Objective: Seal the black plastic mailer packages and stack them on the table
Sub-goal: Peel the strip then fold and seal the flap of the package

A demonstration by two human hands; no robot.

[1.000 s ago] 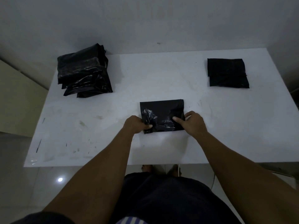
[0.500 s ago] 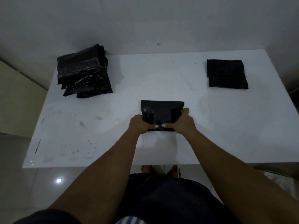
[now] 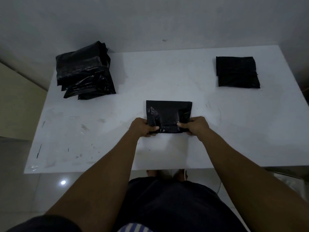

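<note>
While the left grip [image 3: 142, 127] and the right grip [image 3: 197, 125] each pinch the near edge of the bag [image 3: 168, 112], thumbs on top and fingers curled under, the likeliest fault is a crooked seal. If one side pulls harder, or the slick plastic slips, the flap may stick skewed or trap a crease, as the wrinkle just beyond the left thumb hints. The bag lies between the two grips and stretches away from them, its far part flat on the surface [image 3: 167, 72]. Well beyond the left grip sits a loose pile [image 3: 83, 72] of bags, and well beyond the right grip a neat low stack [image 3: 237, 72]. A careless toss onto either could knock it askew.
</note>
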